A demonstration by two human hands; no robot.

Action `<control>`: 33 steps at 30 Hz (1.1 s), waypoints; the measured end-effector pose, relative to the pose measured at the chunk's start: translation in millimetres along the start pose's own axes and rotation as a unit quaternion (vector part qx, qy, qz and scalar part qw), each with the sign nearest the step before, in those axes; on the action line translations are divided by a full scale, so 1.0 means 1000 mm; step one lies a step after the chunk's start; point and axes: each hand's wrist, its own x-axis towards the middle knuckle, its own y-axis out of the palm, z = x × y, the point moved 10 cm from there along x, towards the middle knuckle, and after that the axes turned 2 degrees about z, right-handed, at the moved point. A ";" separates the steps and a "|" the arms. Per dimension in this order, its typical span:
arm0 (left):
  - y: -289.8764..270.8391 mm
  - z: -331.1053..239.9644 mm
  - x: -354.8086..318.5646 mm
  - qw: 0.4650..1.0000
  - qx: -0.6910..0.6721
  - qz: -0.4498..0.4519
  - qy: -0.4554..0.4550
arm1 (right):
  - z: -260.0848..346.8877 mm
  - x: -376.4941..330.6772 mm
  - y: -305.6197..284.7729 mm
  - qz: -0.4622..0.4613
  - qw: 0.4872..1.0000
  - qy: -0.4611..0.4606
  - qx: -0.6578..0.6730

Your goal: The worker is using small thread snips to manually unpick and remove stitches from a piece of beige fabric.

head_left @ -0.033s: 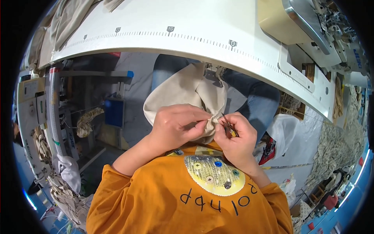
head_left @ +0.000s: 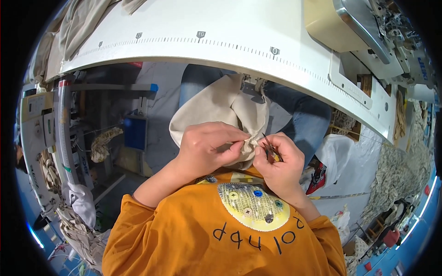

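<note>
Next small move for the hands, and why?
Probably angle the thread snips in the right hand toward the pinched fold: the left hand grips the gathered beige cloth, and the snips' dark tips point up beside it. Whether a loose thread sits there is too small to tell.

Only slight change. Relative to the beige cloth (head_left: 207, 103): left hand (head_left: 207, 143), at its near edge, thumb up marginally; pinched folds between the 2 hands reshaped a little; dark snips (head_left: 275, 154) in right hand (head_left: 284, 162), at its right, shifted very slightly.
</note>
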 end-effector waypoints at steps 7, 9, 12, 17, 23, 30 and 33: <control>-0.007 -0.020 0.003 0.988 0.130 -0.020 0.085 | -0.019 -0.008 0.005 0.046 0.984 0.139 0.102; -0.008 -0.020 0.002 0.987 0.133 -0.017 0.092 | -0.026 -0.011 0.008 0.056 0.970 0.185 0.148; 0.001 0.003 0.003 0.998 0.034 0.048 0.002 | -0.029 -0.009 0.008 0.047 0.967 0.185 0.170; 0.026 0.025 -0.009 0.949 -0.237 0.125 -0.168 | -0.013 -0.001 0.006 0.064 0.993 0.082 0.048; 0.026 0.034 -0.013 0.940 -0.244 0.101 -0.215 | -0.014 0.000 0.007 0.059 0.991 0.098 0.073; 0.024 0.040 -0.016 0.941 -0.251 0.072 -0.215 | -0.012 -0.008 -0.002 0.038 0.987 0.080 0.131; 0.022 0.038 -0.015 0.949 -0.243 0.054 -0.195 | 0.006 -0.016 -0.002 0.082 0.959 0.127 0.239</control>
